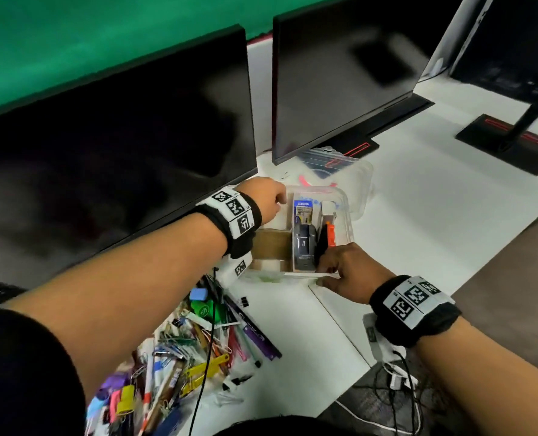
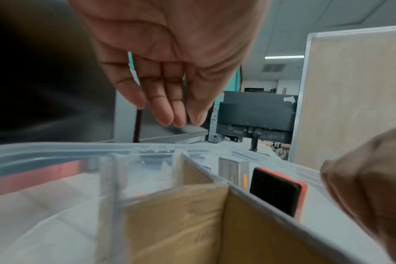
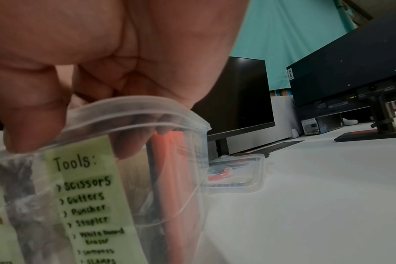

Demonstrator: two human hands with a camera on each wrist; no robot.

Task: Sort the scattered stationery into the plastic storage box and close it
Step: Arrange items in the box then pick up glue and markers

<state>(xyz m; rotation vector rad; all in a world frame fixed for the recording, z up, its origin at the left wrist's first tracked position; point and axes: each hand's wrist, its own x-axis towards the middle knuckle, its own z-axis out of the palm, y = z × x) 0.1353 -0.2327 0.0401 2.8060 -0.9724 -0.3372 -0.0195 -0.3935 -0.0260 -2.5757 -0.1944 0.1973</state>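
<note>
Box (image 1: 349, 228) sits open on the white worktop (image 1: 434, 234) in front of the monitors, its lid (image 1: 340, 165) lying just behind it. The right hand (image 1: 349, 272) pinches the near rim, thumb outside and fingers (image 3: 129, 142) curled inside against the wall. The left hand (image 1: 266, 201) hovers over the far left compartment with fingers (image 2: 165, 110) straight and together, holding nothing. Most of the stationery pile (image 1: 179, 350) lies unsorted just beside the box. Risks, as I judge them: a pull on that thin rim could tip or slide the box, and the wrist cable trailing over the pile could drag items off the edge.
</note>
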